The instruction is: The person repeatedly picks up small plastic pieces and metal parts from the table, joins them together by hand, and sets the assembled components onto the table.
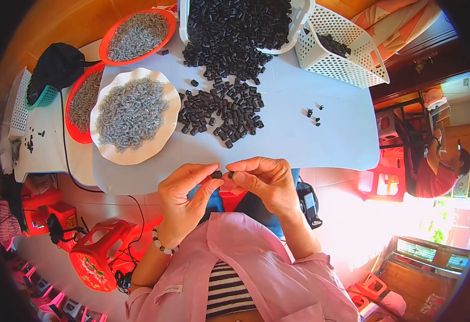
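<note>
Just past the table's near edge, my two hands meet above my lap. Thumb and forefinger of my left hand (187, 194) pinch a small black plastic cap (216, 174). My right hand (267, 183) pinches a small dark piece (231, 175) close beside it; the fingers cover most of that piece, so its shape is hard to tell. A slight gap separates the two parts. Beyond my hands, a loose heap of short black plastic caps (227, 110) spreads over the pale table (310, 142), running back to a white tub (302, 16) full of them.
Left of the heap stands a cream fluted dish (118, 155) of small silvery pieces, with red bowls (104, 51) of similar pieces behind. A white perforated basket (347, 59) sits far right, near several tiny black parts (310, 112). Red stools (93, 257) stand at lower left; another person (436, 172) sits at right.
</note>
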{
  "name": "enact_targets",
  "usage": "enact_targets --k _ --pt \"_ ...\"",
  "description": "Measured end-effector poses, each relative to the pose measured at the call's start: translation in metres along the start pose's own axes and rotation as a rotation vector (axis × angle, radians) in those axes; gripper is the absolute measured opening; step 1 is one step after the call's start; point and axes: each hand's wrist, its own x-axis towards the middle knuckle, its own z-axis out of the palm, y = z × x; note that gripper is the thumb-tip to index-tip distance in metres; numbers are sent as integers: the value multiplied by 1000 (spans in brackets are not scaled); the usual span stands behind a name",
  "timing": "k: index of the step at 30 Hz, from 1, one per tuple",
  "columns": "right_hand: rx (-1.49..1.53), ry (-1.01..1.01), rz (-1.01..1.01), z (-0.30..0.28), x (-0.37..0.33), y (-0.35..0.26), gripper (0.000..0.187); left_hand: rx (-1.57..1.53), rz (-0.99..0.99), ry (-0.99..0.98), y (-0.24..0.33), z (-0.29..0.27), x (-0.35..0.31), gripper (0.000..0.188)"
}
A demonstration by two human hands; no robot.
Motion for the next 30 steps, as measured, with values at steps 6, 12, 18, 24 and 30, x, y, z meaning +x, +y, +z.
enact_targets --k 6,12,18,24,30 --pt "16 -41 -56 -5 6 5 14 94 58 -10 4 -3 -1 26" --pt "-1044 19 -684 6 45 8 17 30 -103 25 3 -15 -8 23" --pt "-1214 -45 -727 20 60 17 18 -268 -267 94 1 -29 -20 23" --pt "-1193 -74 -789 39 77 -2 16 -426 -393 81 -4 -49 -27 28" --pt "-1127 -199 -852 78 121 -11 15 -453 -378 100 -4 -52 -28 28"
